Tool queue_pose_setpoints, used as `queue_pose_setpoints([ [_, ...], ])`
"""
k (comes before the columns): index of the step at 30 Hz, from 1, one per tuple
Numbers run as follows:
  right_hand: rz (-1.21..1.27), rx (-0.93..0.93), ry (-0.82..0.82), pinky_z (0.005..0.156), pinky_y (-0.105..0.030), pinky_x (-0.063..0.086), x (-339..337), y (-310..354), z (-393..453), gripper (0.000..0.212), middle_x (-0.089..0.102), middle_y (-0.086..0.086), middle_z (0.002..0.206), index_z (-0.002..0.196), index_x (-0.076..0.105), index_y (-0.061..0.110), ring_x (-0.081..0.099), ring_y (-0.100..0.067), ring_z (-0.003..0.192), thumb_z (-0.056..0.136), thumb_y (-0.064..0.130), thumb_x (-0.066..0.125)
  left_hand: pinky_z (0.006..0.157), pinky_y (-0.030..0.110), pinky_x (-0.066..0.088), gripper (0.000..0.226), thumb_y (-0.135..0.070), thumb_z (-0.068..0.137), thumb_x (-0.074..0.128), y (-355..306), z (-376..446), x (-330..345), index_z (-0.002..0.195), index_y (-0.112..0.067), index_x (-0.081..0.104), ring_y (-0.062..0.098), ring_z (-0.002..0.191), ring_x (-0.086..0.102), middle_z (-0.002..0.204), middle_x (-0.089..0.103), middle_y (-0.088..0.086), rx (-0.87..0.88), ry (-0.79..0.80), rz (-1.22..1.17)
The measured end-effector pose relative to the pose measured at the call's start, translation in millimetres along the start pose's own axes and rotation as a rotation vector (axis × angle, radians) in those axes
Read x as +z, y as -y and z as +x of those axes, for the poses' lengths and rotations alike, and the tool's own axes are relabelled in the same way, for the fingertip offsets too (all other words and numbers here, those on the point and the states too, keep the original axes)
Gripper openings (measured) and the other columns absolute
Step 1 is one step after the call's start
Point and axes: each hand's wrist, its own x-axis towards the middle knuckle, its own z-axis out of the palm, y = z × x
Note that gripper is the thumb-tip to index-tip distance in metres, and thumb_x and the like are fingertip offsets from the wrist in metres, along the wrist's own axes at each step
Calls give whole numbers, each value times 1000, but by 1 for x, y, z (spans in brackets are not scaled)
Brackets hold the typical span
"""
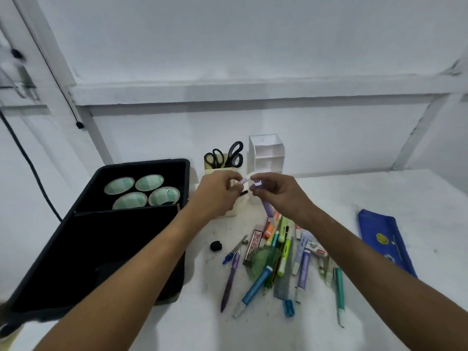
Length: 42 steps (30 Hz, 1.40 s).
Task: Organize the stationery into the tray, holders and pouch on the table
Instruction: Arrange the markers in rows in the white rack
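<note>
Nearest me on the white worktop (379, 198) I see the loose pile of stationery (278, 254): pens, highlighters and a green protractor, with a small black lump (216, 245) just left of it. The blue pouch (385, 239) lies flat to the right, well apart from the pile. The black tray (63, 262) sits on the left, four tape rolls (141, 191) in its far compartment. Above the pile, my left hand (217, 193) pinches a small lilac piece (242, 180), and my right hand (276, 191) pinches a purple marker (268, 209) by its upper end; the two hands nearly meet. Behind them stand a cream holder (215, 171) with two black scissors (225, 155) and a white tiered holder (266, 155).
</note>
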Motion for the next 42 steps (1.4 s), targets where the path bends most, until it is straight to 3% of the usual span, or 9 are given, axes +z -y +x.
queue_pose_setpoints([
  [4, -80, -43, -63, 71, -33, 58, -33, 1, 2, 28, 72, -6, 90, 103, 68, 17, 70, -16, 77, 77, 11, 75, 59, 27, 43, 26, -30, 96, 49, -26, 7, 6, 115, -18, 61, 16, 70, 61, 83, 66, -1, -22, -103, 112],
  [7, -87, -68, -118, 55, -26, 53, -53, 7, 8, 35, 64, -2, 82, 108, 68, 17, 61, -15, 58, 75, 17, 79, 57, 27, 42, 15, -16, 85, 54, -48, 13, 7, 97, -8, 55, 17, 69, 57, 76, 56, -9, -116, -107, 173],
  [10, -102, -105, -177, 48, -23, 50, -68, 10, 14, 29, 63, 0, 78, 103, 70, 14, 56, -9, 42, 75, 20, 77, 67, 33, 48, 18, -14, 83, 53, -64, 23, 9, 91, -6, 67, 24, 75, 60, 82, 66, 4, -66, -125, 289],
  [15, 39, -71, -210, 71, -41, 60, -75, 9, 30, 33, 67, -8, 86, 109, 68, 8, 71, -21, 67, 78, 16, 76, 62, 37, 50, 15, -20, 93, 49, -68, 33, 16, 104, -11, 56, 28, 70, 61, 83, 57, 4, -33, -246, 336],
  [19, -24, -76, -167, 89, -38, 54, -81, 13, 39, 20, 73, -6, 94, 101, 69, 13, 70, -15, 84, 82, 20, 70, 50, 32, 49, 8, -19, 91, 54, -66, 42, 12, 96, -13, 56, 15, 56, 57, 84, 68, 5, -43, -291, 282],
  [23, -103, -124, -206, 79, -23, 51, -87, 19, 43, 17, 67, 0, 100, 100, 70, 18, 68, -11, 82, 83, 18, 69, 43, 18, 40, 8, -17, 93, 57, -63, 50, 10, 98, -14, 61, -2, 51, 50, 68, 64, -15, -24, -265, 217],
  [29, -191, -284, -346, 71, -4, 44, -88, 12, 49, 14, 65, 11, 84, 95, 72, 13, 61, 6, 74, 81, 13, 70, 59, 32, 55, 8, -22, 92, 62, -59, 61, 20, 94, -15, 63, 9, 56, 56, 70, 67, -14, 42, -282, 170],
  [34, -288, -407, -274, 74, -14, 51, -85, -10, 59, 15, 69, -4, 91, 96, 72, 9, 59, -6, 81, 81, 12, 70, 67, 40, 55, 6, -24, 91, 62, -57, 71, 30, 90, -18, 62, 1, 58, 50, 83, 75, -12, 77, -290, 210],
  [42, -359, -441, -174, 68, -7, 43, -84, -30, 74, 21, 70, 2, 94, 102, 72, 13, 57, -10, 76, 83, 20, 70, 70, 41, 55, 16, -27, 93, 58, -54, 79, 34, 103, -14, 62, 20, 77, 64, 90, 73, -4, 97, -339, 343],
])
